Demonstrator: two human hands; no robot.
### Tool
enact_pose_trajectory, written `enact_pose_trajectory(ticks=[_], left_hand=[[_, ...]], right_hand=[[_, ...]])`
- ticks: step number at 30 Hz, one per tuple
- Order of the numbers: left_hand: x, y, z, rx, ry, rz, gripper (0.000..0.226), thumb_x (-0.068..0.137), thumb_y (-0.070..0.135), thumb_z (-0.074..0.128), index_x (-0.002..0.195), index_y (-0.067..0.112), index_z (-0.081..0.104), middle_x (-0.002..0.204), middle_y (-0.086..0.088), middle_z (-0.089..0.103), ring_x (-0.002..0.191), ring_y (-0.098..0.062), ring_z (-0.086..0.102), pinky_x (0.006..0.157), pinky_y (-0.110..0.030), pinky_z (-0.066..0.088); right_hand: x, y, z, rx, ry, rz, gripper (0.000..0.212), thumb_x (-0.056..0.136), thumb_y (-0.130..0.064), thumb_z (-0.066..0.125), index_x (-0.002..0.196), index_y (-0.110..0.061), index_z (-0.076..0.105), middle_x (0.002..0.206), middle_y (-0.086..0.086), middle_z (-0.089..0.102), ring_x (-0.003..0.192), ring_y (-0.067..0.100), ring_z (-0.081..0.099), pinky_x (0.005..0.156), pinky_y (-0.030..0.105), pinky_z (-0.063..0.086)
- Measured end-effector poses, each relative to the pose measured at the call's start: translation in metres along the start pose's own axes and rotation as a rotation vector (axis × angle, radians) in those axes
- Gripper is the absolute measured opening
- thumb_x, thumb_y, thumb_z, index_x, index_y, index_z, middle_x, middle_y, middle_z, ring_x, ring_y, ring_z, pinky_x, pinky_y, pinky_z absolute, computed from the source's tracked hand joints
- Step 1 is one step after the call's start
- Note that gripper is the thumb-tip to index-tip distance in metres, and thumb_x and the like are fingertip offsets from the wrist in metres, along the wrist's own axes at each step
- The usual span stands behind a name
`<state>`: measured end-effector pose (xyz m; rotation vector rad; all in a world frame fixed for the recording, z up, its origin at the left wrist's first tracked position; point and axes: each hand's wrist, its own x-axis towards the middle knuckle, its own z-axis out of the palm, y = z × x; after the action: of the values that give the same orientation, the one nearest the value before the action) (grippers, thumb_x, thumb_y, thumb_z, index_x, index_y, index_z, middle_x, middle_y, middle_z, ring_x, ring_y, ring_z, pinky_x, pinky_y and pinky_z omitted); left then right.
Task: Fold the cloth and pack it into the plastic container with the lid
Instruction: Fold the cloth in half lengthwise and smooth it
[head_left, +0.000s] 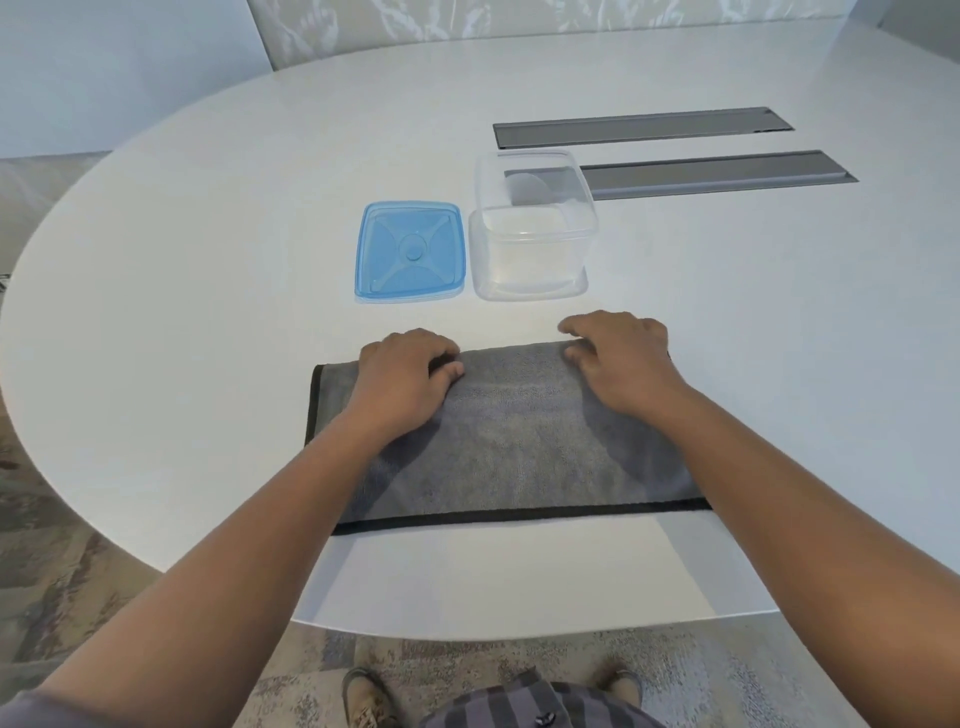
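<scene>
- Folding seems begun: grey black-hemmed cloth lies doubled on white round table.
- My left hand pinches its far edge; my right hand presses it flat.
- Left: refold, fill clear plastic container, fit blue square lid.

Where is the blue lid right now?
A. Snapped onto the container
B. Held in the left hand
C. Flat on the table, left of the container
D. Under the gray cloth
C: the blue lid lies flat on the table, just left of the clear container, which stands open.
</scene>
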<state>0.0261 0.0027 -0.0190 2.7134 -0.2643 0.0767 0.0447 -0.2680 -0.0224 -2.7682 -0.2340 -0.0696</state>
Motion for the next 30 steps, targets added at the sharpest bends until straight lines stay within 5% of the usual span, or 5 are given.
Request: enact_pose_trajectory(ticks=[8,14,19,23,30], left_hand=[[0.018,-0.004,0.001,-0.133,-0.008,-0.101,0.01,0.098,0.033,0.061,0.09,0.037,0.065,0.088,0.018,0.062,0.09,-0.014,0.059,0.074,-0.032,0.041],[0.015,-0.005,0.014,0.167,0.083,0.078,0.017,0.103,0.023,0.049,0.115,0.024,0.061,0.111,0.001,0.062,0.108,-0.03,0.05,0.093,-0.044,0.032],[-0.003,0.007,0.016,0.222,0.299,0.269,0.016,0.086,0.007,0.064,0.101,0.009,0.07,0.112,-0.01,0.067,0.101,-0.038,0.057,0.086,-0.048,0.042],[-0.028,0.03,0.035,0.09,0.063,0.414,0.028,0.099,0.023,0.055,0.118,0.011,0.071,0.124,-0.01,0.07,0.111,-0.035,0.064,0.092,-0.048,0.051],[-0.035,0.009,0.039,0.243,-0.23,0.176,0.072,0.092,0.082,0.003,0.157,0.054,-0.002,0.171,0.018,-0.004,0.158,-0.02,-0.01,0.119,-0.065,-0.011]], right_hand=[[0.006,-0.001,0.004,0.044,0.054,0.048,0.013,0.097,-0.024,0.054,0.092,-0.03,0.064,0.092,-0.012,0.065,0.094,0.02,0.058,0.089,0.042,0.032],[0.005,-0.003,0.012,-0.099,0.124,0.043,0.02,0.094,-0.011,0.05,0.094,-0.026,0.062,0.096,-0.005,0.065,0.098,0.028,0.055,0.08,0.041,0.036],[-0.013,-0.01,0.019,-0.11,0.272,-0.086,0.035,0.081,0.005,0.05,0.106,-0.015,0.066,0.114,-0.002,0.066,0.122,0.029,0.053,0.109,0.05,0.02],[-0.029,-0.038,0.032,-0.061,0.036,-0.255,0.035,0.096,-0.022,0.038,0.119,-0.023,0.064,0.128,-0.004,0.065,0.134,0.026,0.049,0.111,0.051,0.026],[-0.026,-0.018,0.035,-0.196,-0.237,-0.124,0.078,0.093,-0.071,0.002,0.161,-0.033,0.002,0.171,-0.007,-0.007,0.156,0.017,-0.01,0.123,0.054,-0.004]])
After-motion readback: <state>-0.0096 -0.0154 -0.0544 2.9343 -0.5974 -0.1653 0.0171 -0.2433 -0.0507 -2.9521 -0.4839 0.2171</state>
